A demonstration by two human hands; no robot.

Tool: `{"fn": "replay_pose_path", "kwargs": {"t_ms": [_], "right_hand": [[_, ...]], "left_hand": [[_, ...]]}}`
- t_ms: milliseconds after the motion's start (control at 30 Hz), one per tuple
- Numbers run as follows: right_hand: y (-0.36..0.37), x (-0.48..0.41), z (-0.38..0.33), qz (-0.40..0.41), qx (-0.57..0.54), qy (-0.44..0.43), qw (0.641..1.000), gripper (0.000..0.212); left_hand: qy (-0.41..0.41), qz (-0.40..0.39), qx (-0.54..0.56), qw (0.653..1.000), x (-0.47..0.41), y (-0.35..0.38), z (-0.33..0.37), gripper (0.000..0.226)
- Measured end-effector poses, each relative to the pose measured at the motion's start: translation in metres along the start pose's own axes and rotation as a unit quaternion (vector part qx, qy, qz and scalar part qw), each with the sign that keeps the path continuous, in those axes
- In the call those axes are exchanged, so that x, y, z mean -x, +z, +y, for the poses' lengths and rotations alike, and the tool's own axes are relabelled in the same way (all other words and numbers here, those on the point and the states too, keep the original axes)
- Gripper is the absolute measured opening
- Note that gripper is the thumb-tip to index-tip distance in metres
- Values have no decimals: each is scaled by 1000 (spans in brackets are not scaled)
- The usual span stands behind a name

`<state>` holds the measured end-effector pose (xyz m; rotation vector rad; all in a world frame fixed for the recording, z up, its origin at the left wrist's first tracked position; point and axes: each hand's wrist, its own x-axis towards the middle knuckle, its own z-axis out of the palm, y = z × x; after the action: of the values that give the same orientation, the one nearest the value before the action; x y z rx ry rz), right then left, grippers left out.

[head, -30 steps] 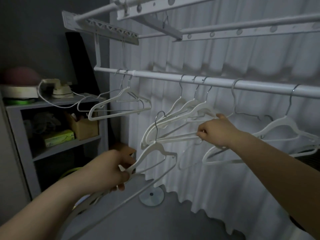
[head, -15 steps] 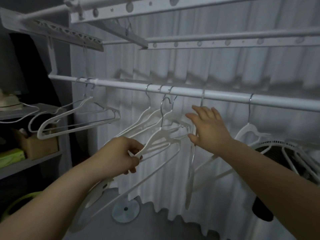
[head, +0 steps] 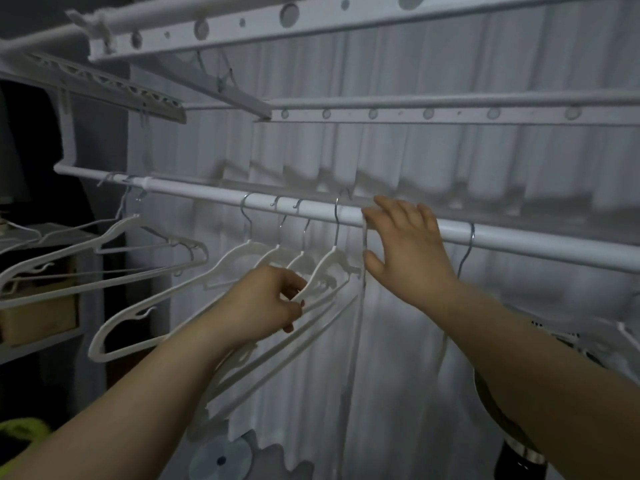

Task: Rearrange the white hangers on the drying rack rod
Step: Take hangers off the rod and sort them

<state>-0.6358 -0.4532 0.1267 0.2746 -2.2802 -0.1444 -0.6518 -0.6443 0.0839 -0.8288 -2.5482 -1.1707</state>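
A white drying rack rod [head: 194,192] runs from left down to the right. Several white hangers hang from it by metal hooks: a pair at the left [head: 114,258], a cluster in the middle [head: 242,252], and one hook far right [head: 467,247]. My left hand [head: 266,303] pinches the shoulder of a white hanger [head: 325,271] whose hook sits over the rod. My right hand [head: 405,251] is raised with fingers spread and straight, its fingertips at the rod, next to a thin hanger [head: 363,271] seen edge-on.
White curtains [head: 450,161] hang behind the rack. Upper rack bars [head: 381,112] cross overhead. A grey shelf [head: 41,344] with a cardboard box stands at the left. A round stand base [head: 221,460] lies on the floor, and a dark fan [head: 519,441] sits at lower right.
My left hand raised its hanger and the hook now sits over the rod. My right hand let go of the hangers, opened and rose to the rod. The view moved closer.
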Motion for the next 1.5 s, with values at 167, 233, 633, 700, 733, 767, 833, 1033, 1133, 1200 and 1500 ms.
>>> {"fn": "replay_pose_path", "kwargs": {"t_ms": [167,233,633,700,733,767,833,1033,1133,1200,1500], "right_hand": [[3,-5,-2,20,-21,-2,1000,50],[5,-8,-4,22,-14,-9,1000,50],[13,-44,-19,19,26,12,999,39],[15,-45,-20,26,30,20,999,37],[15,-45,-20,31,31,23,999,37],[15,-45,-20,34,31,26,999,36],[15,-44,-20,40,32,33,998,35],[11,-39,-17,37,30,40,998,34],[7,-35,-15,29,36,40,998,36],[4,-34,-14,20,35,37,998,37],[0,-11,-32,75,-13,-70,995,29]], "left_hand": [[-1,-22,-24,999,-6,16,-5,19],[7,28,-51,998,-7,16,-7,13],[-84,99,-207,970,-18,-15,-46,32],[-94,74,-207,971,-21,-17,-54,27],[-90,70,-201,973,-24,-18,-56,25],[-83,69,-196,975,-26,-19,-58,24],[-65,76,-193,976,-32,-21,-58,22],[-14,77,-195,978,-53,-15,-53,22],[-4,43,-209,977,-60,-4,-53,21],[-17,15,-205,979,-61,4,-54,22],[-65,28,-233,970,-3,-5,-78,25]]}}
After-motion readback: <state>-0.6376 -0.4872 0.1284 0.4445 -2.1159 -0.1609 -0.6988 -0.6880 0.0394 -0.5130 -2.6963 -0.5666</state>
